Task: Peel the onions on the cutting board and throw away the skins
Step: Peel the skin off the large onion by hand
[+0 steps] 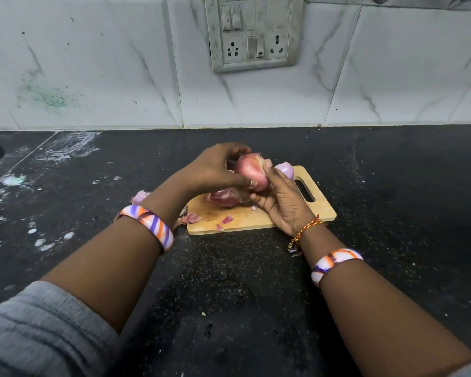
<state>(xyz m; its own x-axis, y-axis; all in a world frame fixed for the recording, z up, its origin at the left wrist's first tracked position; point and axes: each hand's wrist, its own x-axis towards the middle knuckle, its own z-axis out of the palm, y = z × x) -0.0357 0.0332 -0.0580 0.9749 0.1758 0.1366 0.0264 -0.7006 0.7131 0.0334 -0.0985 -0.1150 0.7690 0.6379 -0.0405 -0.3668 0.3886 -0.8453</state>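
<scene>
While both hands meet above the wooden cutting board point(261, 219), they hold one red onion point(250, 171) between them, lifted clear of the board's surface. The left hand point(215, 170) arches over the onion from the left, its fingers curled round the top and its thumb tip pressed against the lower front of the bulb. The right hand point(279, 197) cups the onion from the right and below, thumb lying up along its side. The onion's papery pink skin is partly on, with a pale frayed edge showing at its top.

Behind the right hand, a peeled onion point(284, 170), pale purple and glossy, sits at the far edge of the board near the handle slot point(305, 190). A heap of loose onion skins point(223, 198) lies on the board under the hands, and smaller skin scraps point(192, 217) are scattered along the board's left edge and onto the black speckled countertop point(229, 281) just beside it.

Each wrist wears a striped bangle point(150, 225) in orange, purple and white; the right wrist also carries a red and yellow thread point(303, 231). A grey sleeve point(38, 330) covers the left upper arm. On the marble-patterned wall tiles point(93, 63) behind the counter is a grimy switch and socket panel point(253, 32).
</scene>
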